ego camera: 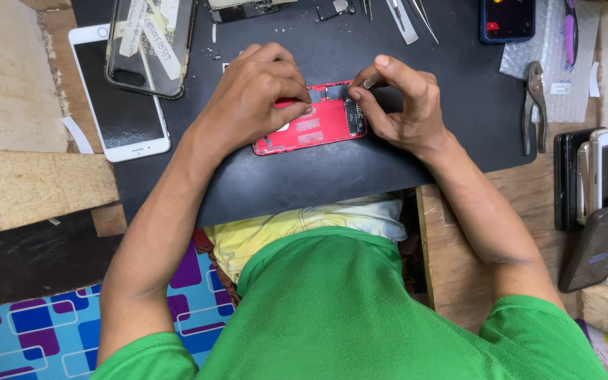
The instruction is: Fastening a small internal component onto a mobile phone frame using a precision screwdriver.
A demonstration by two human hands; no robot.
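On a black work mat (pixel 402 169) at the centre of our view, we see a red phone housing (pixel 311 127) lying open and flat, its long side tilted slightly up toward 2 o'clock. The left hand (pixel 255 98) lies over the housing's upper left half, fingers curled down and pressing on it. The right hand (pixel 402 105) is at the housing's 3 o'clock end, thumb and forefinger pinched together on a small pale piece that we cannot make out, the fingertips (pixel 357 91) just above the housing's top corner. The two hands sit close, nearly touching over the housing.

At 10 o'clock from the housing, a white phone (pixel 117 112) lies face up, with a clear phone case (pixel 150 49) bearing paper strips overlapping its top. At 12 o'clock, tweezers (pixel 416 15) and small parts rest near the mat's far edge. At 1 o'clock is a dark phone (pixel 507 20) with a lit screen. Pliers (pixel 535 105) lie at 3 o'clock, at the mat's edge, and beyond them a stack of phones (pixel 599 183) rests on the wooden bench (pixel 459 267). A green shirt (pixel 346 317) fills the 6 o'clock foreground.
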